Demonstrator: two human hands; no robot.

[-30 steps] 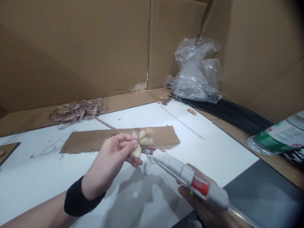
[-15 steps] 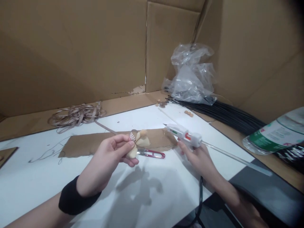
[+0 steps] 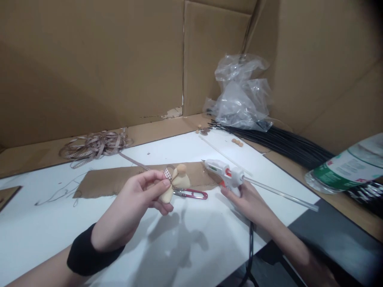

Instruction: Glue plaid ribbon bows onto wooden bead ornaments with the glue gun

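Observation:
Between the thumb and fingers of my left hand (image 3: 149, 189) is a small cream fabric bow (image 3: 182, 181) with a round tan piece on it. Brown checked ribbon (image 3: 168, 173) loops at the pinch and trails back toward a tangled ribbon pile (image 3: 98, 145). My right hand (image 3: 247, 199) is closed around the handle of a white glue gun (image 3: 223, 169); its nozzle points left, and a clear glue stick (image 3: 281, 193) sticks out of its back. Just beyond the bow, red-handled thread snips (image 3: 194, 194) lie by a cardboard strip (image 3: 119, 181).
Small tan discs (image 3: 237, 142) and a thin white stick (image 3: 224, 154) lie on the white board (image 3: 167, 153). A crumpled clear bag (image 3: 241, 99) rests on black rods (image 3: 278, 145) at the back right. A plastic bottle (image 3: 347, 169) lies at the right. Cardboard walls (image 3: 104, 67) stand behind.
The glue gun has moved slightly left and down, toward the cardboard strip, with my right hand. My left hand still holds the bow in nearly the same spot.

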